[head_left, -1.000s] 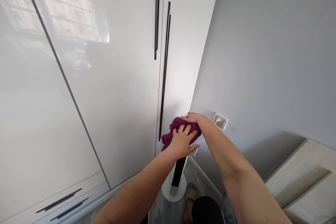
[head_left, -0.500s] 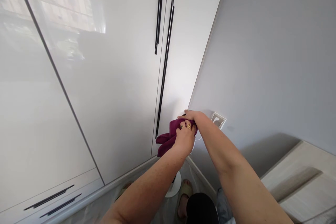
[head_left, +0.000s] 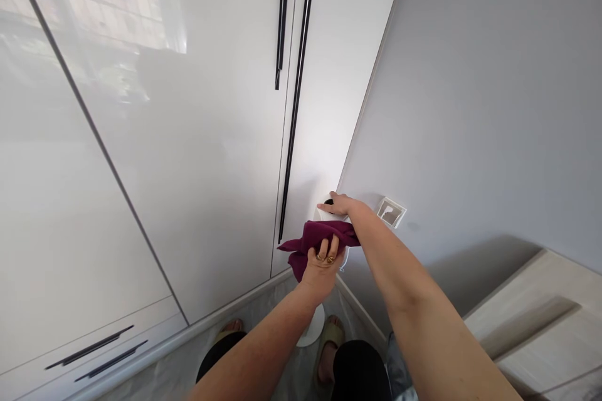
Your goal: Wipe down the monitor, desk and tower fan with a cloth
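Note:
A crumpled magenta cloth (head_left: 314,237) is bunched in my left hand (head_left: 324,263), whose ringed fingers press it against the front of a white upright appliance. My right hand (head_left: 339,204) grips the top of that white appliance (head_left: 323,214), thumb and fingers spread around a dark round spot there. Below, a round white base (head_left: 314,328) stands on the floor between my feet. The cloth and my forearms hide most of the appliance's body, so its exact kind cannot be made out.
A glossy white wardrobe (head_left: 211,156) with long black handles (head_left: 295,113) fills the left. On the grey wall (head_left: 480,106) at right sits a white socket box (head_left: 391,212), with a white cord (head_left: 345,260) nearby. A pale wooden piece of furniture (head_left: 555,319) stands at lower right.
My left hand has slid the cloth down and slightly away from my right hand, uncovering the white top with its dark spot. My right hand stays nearly in place.

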`<state>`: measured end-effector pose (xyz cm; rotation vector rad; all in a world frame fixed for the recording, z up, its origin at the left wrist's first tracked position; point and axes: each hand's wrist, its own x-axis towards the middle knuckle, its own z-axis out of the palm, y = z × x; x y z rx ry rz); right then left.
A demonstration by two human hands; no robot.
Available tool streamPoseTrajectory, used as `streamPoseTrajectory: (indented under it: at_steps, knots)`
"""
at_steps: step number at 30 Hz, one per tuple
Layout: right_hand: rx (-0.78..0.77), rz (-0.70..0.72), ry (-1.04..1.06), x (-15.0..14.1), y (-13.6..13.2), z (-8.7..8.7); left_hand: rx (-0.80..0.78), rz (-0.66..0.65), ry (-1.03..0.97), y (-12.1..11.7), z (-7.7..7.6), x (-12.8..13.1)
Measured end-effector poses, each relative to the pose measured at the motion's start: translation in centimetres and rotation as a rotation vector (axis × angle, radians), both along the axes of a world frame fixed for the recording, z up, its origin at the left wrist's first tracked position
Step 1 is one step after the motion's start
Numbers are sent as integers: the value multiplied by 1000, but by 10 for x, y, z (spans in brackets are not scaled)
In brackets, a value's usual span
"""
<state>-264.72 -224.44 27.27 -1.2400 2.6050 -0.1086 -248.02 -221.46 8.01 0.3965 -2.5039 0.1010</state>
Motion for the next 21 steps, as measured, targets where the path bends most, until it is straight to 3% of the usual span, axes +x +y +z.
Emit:
streamPoseTrajectory:
  at_steps: [4, 11, 21]
  knots:
    - [-7, -7, 20, -3, 1, -6, 89, -51, -22, -8, -31, -1]
    - [-41, 5, 36, 0, 8, -12, 271, -86, -176, -15, -98, 4]
    - [-77, -2, 87, 2, 7, -19, 336, -154, -296, -17, -136, 10]
